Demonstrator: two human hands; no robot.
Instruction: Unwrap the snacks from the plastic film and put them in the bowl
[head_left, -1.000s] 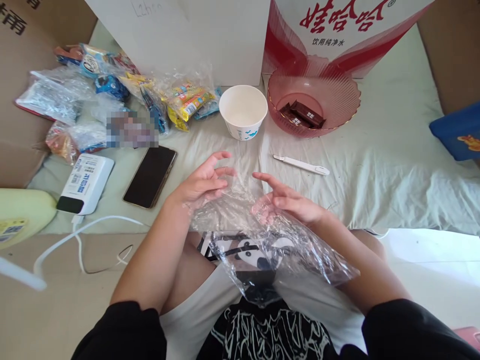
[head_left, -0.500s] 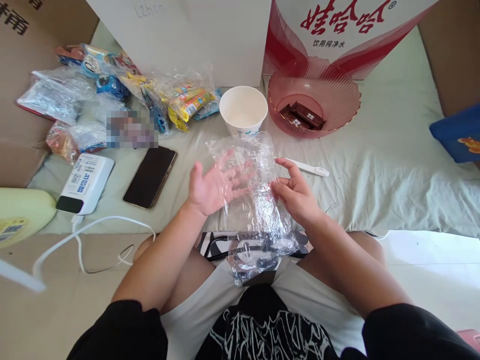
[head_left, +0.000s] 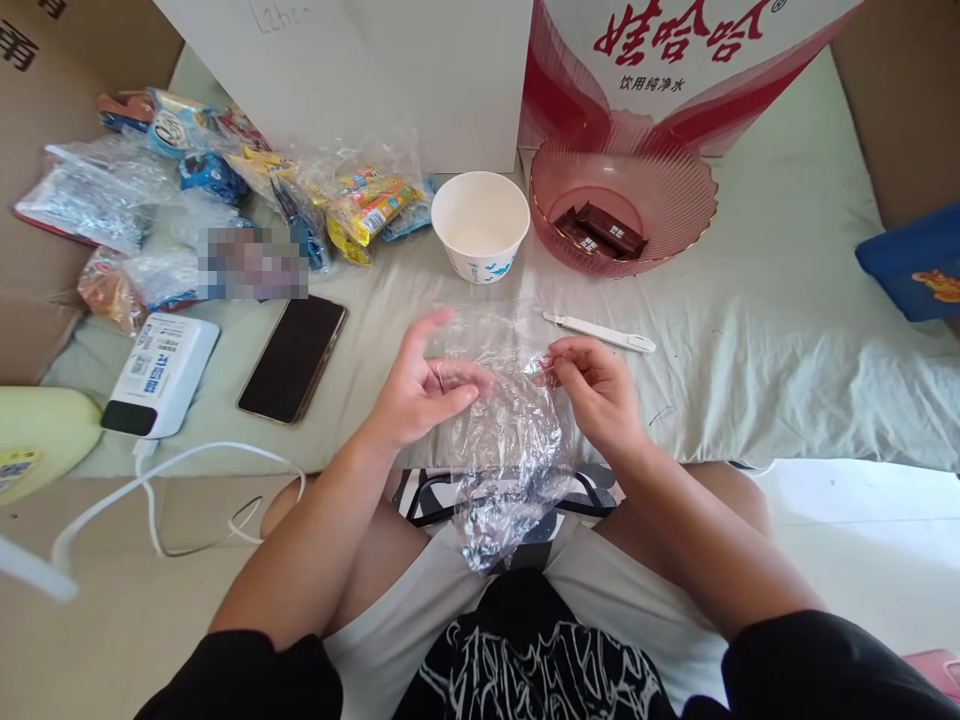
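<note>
A crumpled clear plastic bag [head_left: 506,440] hangs between my hands, its lower end over my lap. My right hand [head_left: 600,390] pinches its right edge between thumb and fingertips. At the opposite edge is my left hand [head_left: 420,390], thumb and fingers drawn together on the plastic while one finger sticks up apart; a thin ring shows on it. Just beyond the bag stands a white paper bowl [head_left: 481,230] with a blue print. A slim white tool with a narrow tip [head_left: 604,331] lies beyond my right hand.
A pink ribbed bowl [head_left: 675,215] holds dark brown wrapped snacks [head_left: 611,230]. Bagged snacks [head_left: 375,210] are heaped at the left. Nearer are a phone [head_left: 292,358] and a white device [head_left: 161,375] with a cable. Large boxes [head_left: 360,85] stand behind; a blue container [head_left: 911,262] is at right.
My left hand has gone from spread fingers behind the plastic to fingers drawn in at its left edge. The bag's top has dropped away from the paper bowl. My right fingers have curled in.
</note>
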